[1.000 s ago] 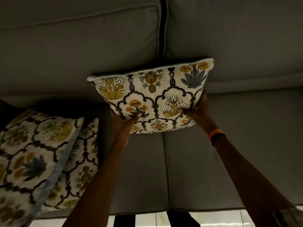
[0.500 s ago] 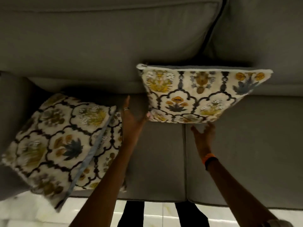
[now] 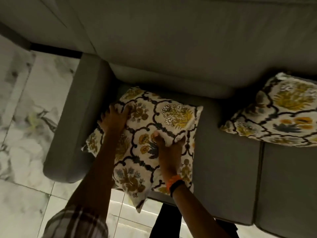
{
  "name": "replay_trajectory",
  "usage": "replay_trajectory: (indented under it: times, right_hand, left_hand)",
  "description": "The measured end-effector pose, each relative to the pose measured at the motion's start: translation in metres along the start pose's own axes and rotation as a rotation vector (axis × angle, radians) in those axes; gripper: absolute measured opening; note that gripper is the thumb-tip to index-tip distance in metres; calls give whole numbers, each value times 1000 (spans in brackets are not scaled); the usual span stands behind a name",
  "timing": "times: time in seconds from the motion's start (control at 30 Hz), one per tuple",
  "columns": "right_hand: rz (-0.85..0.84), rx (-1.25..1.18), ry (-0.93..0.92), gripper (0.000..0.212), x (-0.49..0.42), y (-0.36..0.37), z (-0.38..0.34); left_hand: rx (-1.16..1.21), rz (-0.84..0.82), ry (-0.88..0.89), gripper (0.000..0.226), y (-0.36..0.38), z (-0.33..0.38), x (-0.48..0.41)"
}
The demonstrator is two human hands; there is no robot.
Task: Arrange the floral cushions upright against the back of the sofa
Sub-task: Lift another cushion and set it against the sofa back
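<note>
A grey sofa (image 3: 223,169) fills most of the view, its backrest along the top and one armrest (image 3: 75,121) at the left end, with pale marbled floor tiles (image 3: 25,103) beyond that armrest and along the seat's front edge. Two floral cushions lie stacked on the seat in the corner by the armrest: the lower cushion (image 3: 137,172) lies flat with one corner hanging over the seat's front edge, and the upper cushion (image 3: 164,114) rests on it nearer the backrest. A third cushion (image 3: 283,114) leans tilted against the backrest further along the seat, well apart from the stack. The left hand (image 3: 114,117) presses on the upper cushion's edge nearest the armrest, fingers curled into the fabric. The right hand (image 3: 168,145) is clenched on the upper cushion's near corner, thumb on top. An orange and black wristband (image 3: 175,183) sits on the right wrist, and a checked sleeve (image 3: 75,222) shows on the left arm.
</note>
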State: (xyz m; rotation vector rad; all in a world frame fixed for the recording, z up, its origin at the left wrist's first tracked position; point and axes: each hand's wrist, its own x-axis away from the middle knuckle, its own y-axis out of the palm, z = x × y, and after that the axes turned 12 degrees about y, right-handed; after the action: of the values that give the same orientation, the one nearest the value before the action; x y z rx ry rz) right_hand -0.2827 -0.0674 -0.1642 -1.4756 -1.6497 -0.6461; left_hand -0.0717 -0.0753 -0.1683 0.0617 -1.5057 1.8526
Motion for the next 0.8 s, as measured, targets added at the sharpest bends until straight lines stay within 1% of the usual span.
replay_trajectory:
  times: [0.07,0.17,0.2,0.27,0.3,0.33,0.37,0.4,0.43,0.47,0.5,0.53,0.57,0.6,0.67,0.7,0.73,0.77,0.8]
  right_hand:
    - [3,18,39,112,-22,-5,6]
    - [-64,-34,72,120,-51,-32,0]
    - [-102,-44,98,112,-59,-44,-5]
    - [-215,-33,165,86,-68,-69,-19]
    - [-278,-30,216,79,-68,-79,-27]
    - [-328,-30,233,70,-65,-89,-38]
    - [-379,-46,220,58,-61,-98,-46]
    - [-416,-70,190,48,-55,-106,-55]
    - [-441,-103,154,41,-49,-118,-65]
    - [-444,-119,118,34,-42,-132,-74]
    - [-421,-110,58,27,-37,-148,-83]
    - [-390,-104,-16,23,-31,-168,-92]
    - [-361,-131,-95,21,-29,-188,-99]
    - [-347,-184,-193,31,-25,-214,-110]
    - [-298,-246,-338,78,-24,-274,-126]
    - [-283,-264,-382,93,-26,-307,-131]
    - [-276,-270,-401,97,-30,-336,-132]
    - [-269,-274,-429,89,-36,-372,-132]
    - [-237,-248,-474,69,-44,-408,-132]
  left_hand:
    - [16,-91,-85,99,-5,-14,-13]
    - [94,-156,-129,109,-14,-22,-22]
    - [134,-171,-131,111,-17,-20,-21]
    - [290,-209,-160,119,-23,-19,-15]
    - [396,-229,-162,121,-26,-16,-7]
    - [503,-251,-147,121,-28,-10,4]
    - [628,-261,-94,118,-30,-1,18]
    - [726,-236,-12,107,-33,10,31]
    - [771,-172,71,91,-33,23,44]
    - [802,-90,132,79,-34,39,62]
    - [831,-5,181,79,-32,53,79]
    - [866,67,227,86,-30,70,100]
    - [901,137,262,95,-29,85,120]
    - [936,195,316,100,-24,105,141]
    - [979,286,420,105,-10,151,186]
    - [999,323,480,103,0,178,207]
    - [1011,355,546,95,7,201,226]
    - [1005,372,610,86,19,232,245]
    - [973,384,676,79,33,266,266]
